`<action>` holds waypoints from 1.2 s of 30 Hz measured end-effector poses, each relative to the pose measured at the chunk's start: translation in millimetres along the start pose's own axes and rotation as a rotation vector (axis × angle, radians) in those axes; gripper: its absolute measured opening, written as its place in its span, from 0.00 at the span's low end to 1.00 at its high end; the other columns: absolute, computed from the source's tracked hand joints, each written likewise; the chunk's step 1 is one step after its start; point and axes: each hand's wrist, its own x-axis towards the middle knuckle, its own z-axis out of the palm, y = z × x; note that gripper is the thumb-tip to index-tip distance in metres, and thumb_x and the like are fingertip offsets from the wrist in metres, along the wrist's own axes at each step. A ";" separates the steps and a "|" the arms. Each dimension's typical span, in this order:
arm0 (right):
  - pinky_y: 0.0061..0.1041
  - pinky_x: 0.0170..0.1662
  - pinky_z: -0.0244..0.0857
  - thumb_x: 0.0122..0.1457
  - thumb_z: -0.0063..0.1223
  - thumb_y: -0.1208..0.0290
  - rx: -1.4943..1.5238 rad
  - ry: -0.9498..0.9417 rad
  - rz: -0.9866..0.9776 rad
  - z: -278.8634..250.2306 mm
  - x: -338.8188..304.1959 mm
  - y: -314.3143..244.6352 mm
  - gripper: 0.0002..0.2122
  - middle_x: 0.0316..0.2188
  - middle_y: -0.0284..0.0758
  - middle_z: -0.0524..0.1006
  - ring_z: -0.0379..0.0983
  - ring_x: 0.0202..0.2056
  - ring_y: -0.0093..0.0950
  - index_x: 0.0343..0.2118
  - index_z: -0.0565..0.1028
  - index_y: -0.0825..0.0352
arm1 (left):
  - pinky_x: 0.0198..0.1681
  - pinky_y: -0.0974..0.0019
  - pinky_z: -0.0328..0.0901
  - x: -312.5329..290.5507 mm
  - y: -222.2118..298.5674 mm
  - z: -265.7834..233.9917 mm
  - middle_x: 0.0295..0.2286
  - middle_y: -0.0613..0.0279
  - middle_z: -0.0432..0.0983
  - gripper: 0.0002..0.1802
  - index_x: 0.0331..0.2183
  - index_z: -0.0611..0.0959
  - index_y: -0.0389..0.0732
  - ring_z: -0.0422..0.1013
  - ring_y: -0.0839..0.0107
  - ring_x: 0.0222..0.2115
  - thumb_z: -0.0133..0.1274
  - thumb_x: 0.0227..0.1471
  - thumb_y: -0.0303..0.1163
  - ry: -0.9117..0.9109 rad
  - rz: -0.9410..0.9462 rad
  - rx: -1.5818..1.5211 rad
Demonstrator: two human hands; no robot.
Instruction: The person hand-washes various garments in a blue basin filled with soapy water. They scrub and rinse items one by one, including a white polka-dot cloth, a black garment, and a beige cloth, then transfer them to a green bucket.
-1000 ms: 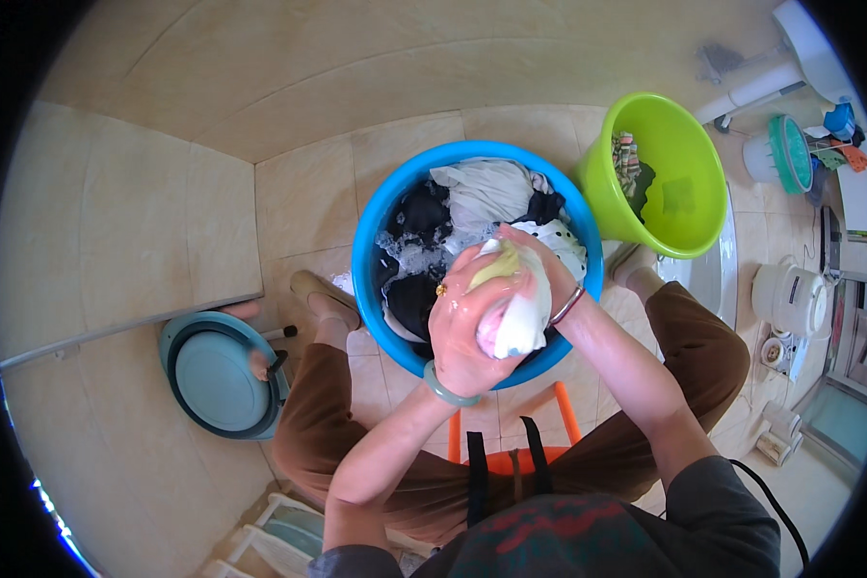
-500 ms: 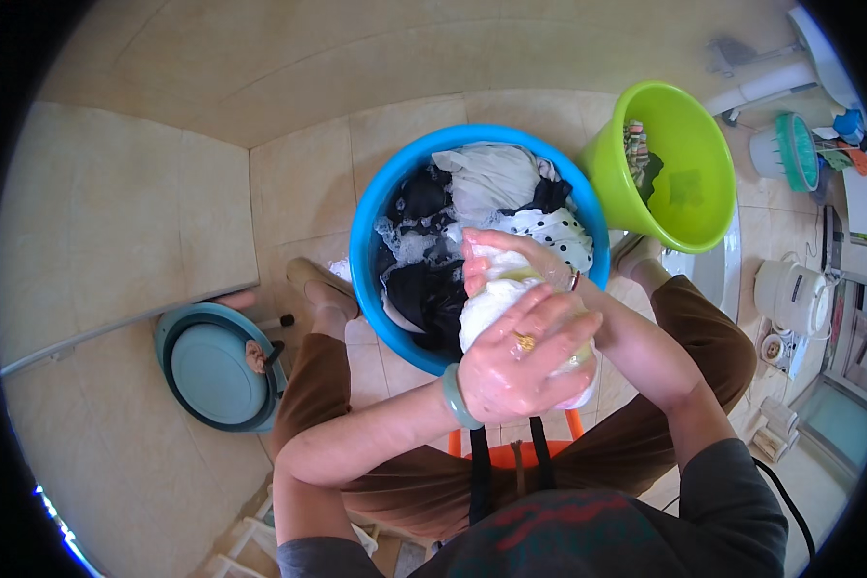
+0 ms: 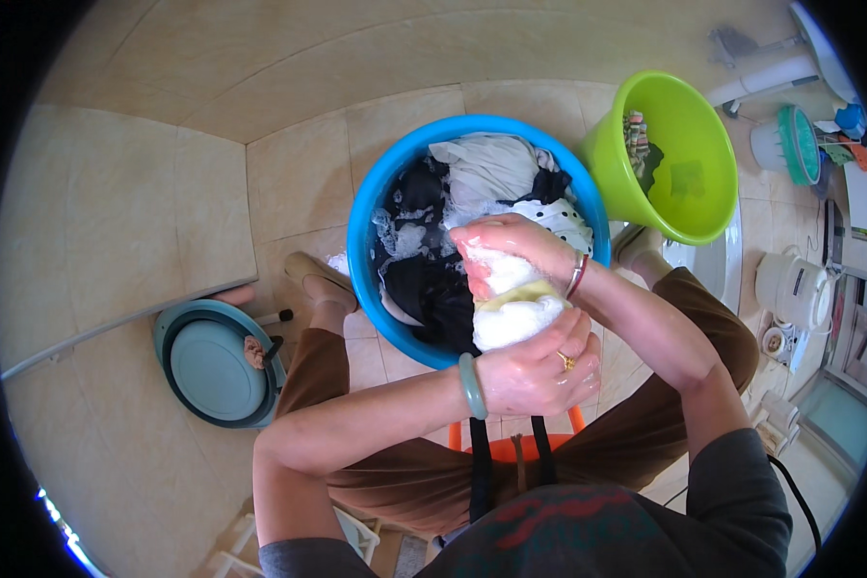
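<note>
We grip the white cloth [image 3: 509, 313] tight between both hands, left [image 3: 535, 371] below, right [image 3: 511, 246] above, over the blue tub [image 3: 376, 207].

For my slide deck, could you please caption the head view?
Both hands, left hand and right hand, wring a white cloth over a blue basin of soapy laundry.

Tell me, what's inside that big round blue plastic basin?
The big round blue plastic basin holds soapy water with a pile of dark and white wet clothes. Both hands grip a white and yellow cloth over its near side, hiding that part; its bottom is covered.
</note>
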 end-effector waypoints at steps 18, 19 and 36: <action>0.22 0.23 0.66 0.59 0.54 0.64 -0.590 0.176 -0.143 -0.4 6.8 10.4 0.14 0.17 0.32 0.74 0.72 0.18 0.22 0.26 0.74 0.72 | 0.50 0.56 0.63 -23.4 6.8 43.8 0.31 0.57 0.74 0.10 0.26 0.77 0.42 0.71 0.56 0.39 0.49 0.41 0.38 -0.202 0.191 0.109; 0.22 0.23 0.66 0.60 0.53 0.64 -0.609 0.181 -0.156 -0.3 7.7 12.0 0.14 0.17 0.32 0.74 0.72 0.18 0.22 0.26 0.75 0.72 | 0.50 0.56 0.63 -25.1 7.8 46.8 0.31 0.57 0.74 0.11 0.26 0.77 0.42 0.71 0.56 0.40 0.49 0.42 0.38 -0.216 0.187 0.104; 0.34 0.31 0.68 0.60 0.46 0.59 -1.174 0.384 -0.247 -3.3 7.4 32.2 0.16 0.17 0.40 0.76 0.75 0.21 0.36 0.25 0.76 0.67 | 0.48 0.64 0.63 -42.8 22.6 102.3 0.36 0.55 0.76 0.12 0.30 0.79 0.39 0.73 0.62 0.38 0.49 0.42 0.35 -0.331 0.198 0.190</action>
